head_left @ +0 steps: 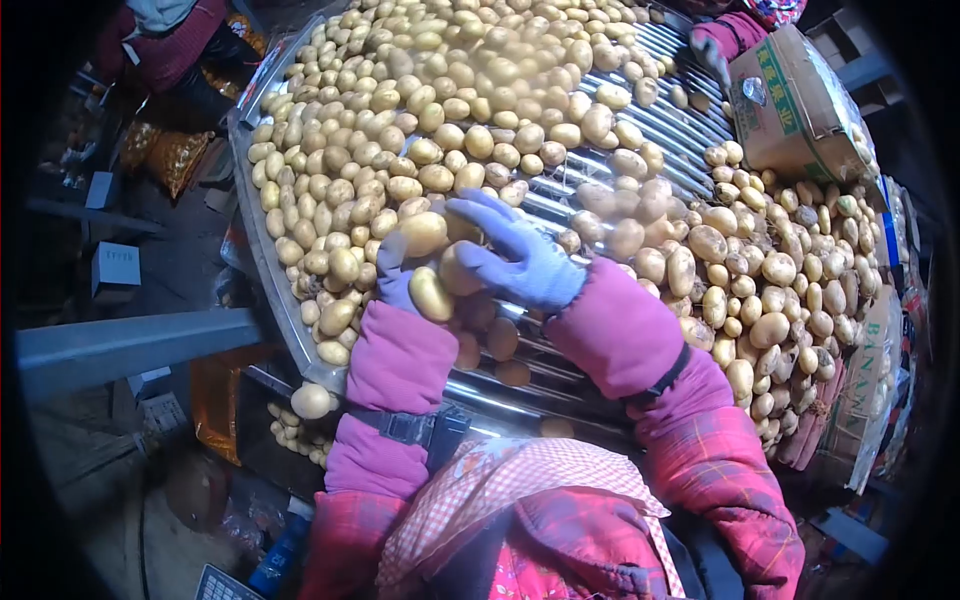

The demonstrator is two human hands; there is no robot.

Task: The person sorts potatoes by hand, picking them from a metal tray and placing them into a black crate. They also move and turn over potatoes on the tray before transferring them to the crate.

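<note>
My left hand (396, 284), in a lilac glove, is curled at the left of the rolling bed. A smooth yellow potato (430, 294) lies against its palm, with a larger potato (422, 234) at its fingertips; most of its fingers are hidden. Opposite it, my right hand (525, 258), gloved alike, has its fingers apart and pointing left. Its thumb and fingers reach over potatoes between the two hands, and one potato (459, 268) touches or nearly touches the thumb. Below the hands, several potatoes (502, 339) sit on the metal rollers (560, 385).
A deep layer of potatoes (350, 150) covers the far and left bed, inside a metal rim (262, 240). More potatoes (770, 270) are heaped at right beside a cardboard box (790, 105). A co-worker's gloved hand (710, 55) is at the far right; another person (175, 45) stands far left.
</note>
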